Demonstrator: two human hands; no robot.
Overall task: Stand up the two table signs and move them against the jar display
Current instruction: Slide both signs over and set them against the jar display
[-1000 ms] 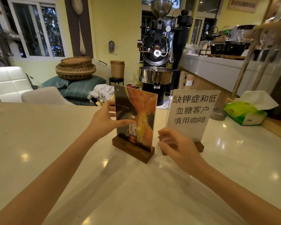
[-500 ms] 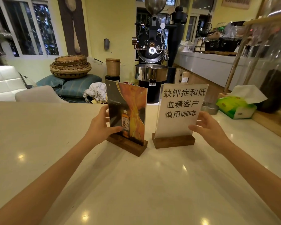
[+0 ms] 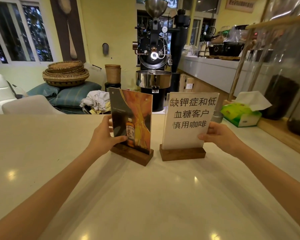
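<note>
A café-like room with pale yellow walls lies behind a glossy cream countertop [image 3: 145, 196], which carries ceiling-light reflections. Two table signs stand upright on it, side by side with a narrow gap between their dark wooden bases.

The left one, a clear acrylic sign with an orange-and-black bottle advert [image 3: 132, 121], shows an amber bottle with a pale label; its small print is too fine to read. The left hand [image 3: 103, 135] pinches its left edge — thumb across the front face near the bottom, the other fingers behind the panel.

The right one, a white paper sign in an acrylic holder [image 3: 189, 118], bears three lines of black Chinese characters: 缺钾症和低 / 血糖客户 / 慎用咖啡. The right hand [image 3: 220, 135] grips its right edge low down, thumb on the front and the fingers curled behind.

Further right, near the wooden ledge, sits one green-and-white tissue box [image 3: 241, 115] with a tissue sticking up. Beside it stand large glass jars holding dark contents [image 3: 282, 99] — at least two, blurred at the frame edge; both signs are well apart from them.

In the background stand one black coffee roaster with a steel hopper [image 3: 154, 54] and a stack of woven baskets [image 3: 66, 72] on blue cushions.
</note>
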